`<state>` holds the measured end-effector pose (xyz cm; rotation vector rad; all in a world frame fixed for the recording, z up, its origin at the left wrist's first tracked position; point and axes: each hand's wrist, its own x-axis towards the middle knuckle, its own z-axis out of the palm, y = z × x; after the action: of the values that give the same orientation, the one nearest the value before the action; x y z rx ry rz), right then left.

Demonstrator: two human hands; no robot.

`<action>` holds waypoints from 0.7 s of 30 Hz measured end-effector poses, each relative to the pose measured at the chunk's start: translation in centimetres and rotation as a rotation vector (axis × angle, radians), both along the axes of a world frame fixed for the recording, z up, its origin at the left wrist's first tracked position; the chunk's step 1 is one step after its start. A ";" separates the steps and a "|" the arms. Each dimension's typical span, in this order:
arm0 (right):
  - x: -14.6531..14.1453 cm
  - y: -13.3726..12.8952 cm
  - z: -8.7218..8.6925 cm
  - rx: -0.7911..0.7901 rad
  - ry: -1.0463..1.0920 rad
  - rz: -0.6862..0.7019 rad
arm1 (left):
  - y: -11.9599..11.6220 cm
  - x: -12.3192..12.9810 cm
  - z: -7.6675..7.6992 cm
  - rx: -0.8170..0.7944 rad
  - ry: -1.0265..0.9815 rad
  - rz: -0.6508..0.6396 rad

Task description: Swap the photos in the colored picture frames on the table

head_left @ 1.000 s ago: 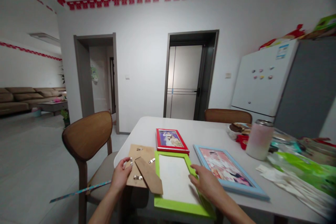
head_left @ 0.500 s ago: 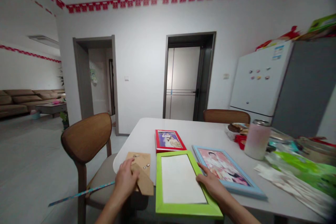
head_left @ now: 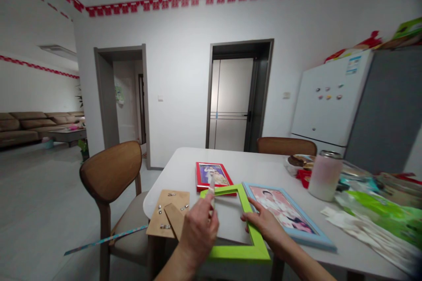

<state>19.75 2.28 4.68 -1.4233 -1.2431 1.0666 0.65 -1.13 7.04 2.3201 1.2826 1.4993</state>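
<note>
My right hand grips the right side of a lime-green picture frame, which is tilted at the table's near edge. Its opening has no sheet in it, and the tabletop shows through. My left hand is closed in front of the frame's left side, hiding much of it. A narrow whitish thing sticks up from its fingers; its kind is unclear. Left of that hand lies a brown backing board with metal clips and a stand leg. Beyond the green frame is a red picture frame, with a light-blue one on the right.
On the table's right side stand a pink-white bottle, a white cloth and green plastic packaging. A wooden chair is at the left, another behind. A patterned blue strip crosses the left chair.
The white sheet has left the green frame's opening. My left hand has moved from the backing board rightward to the frame, with a narrow whitish thing in its fingers. My right hand still grips the frame.
</note>
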 end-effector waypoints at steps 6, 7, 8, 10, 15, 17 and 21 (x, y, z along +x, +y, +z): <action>1.6 1.0 -1.5 0.096 -0.741 -0.066 | 0.9 -6.8 -3.2 -0.240 -0.329 0.243; 1.7 1.0 -1.7 0.114 -0.809 -0.063 | 1.0 -7.5 -4.3 -0.283 -0.341 0.248; 1.7 1.1 -2.0 0.125 -0.861 -0.058 | 1.1 -8.1 -5.3 -0.314 -0.342 0.254; 1.7 1.1 -2.5 0.137 -0.939 -0.049 | 1.3 -8.7 -7.0 -0.353 -0.312 0.270; 1.5 1.1 -3.3 0.157 -1.058 -0.003 | 0.9 -9.1 -8.1 -0.400 -0.123 0.291; 1.5 1.1 -3.2 0.140 -1.092 0.020 | 0.6 -9.1 -7.9 -0.385 -0.027 0.322; 1.1 0.7 -2.6 0.188 -1.119 -0.013 | -0.1 -8.4 -7.3 -0.257 0.178 0.300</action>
<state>20.81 3.00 2.04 -1.9251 -2.0057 0.0324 -7.75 -1.22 -0.29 2.2074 1.8187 1.1274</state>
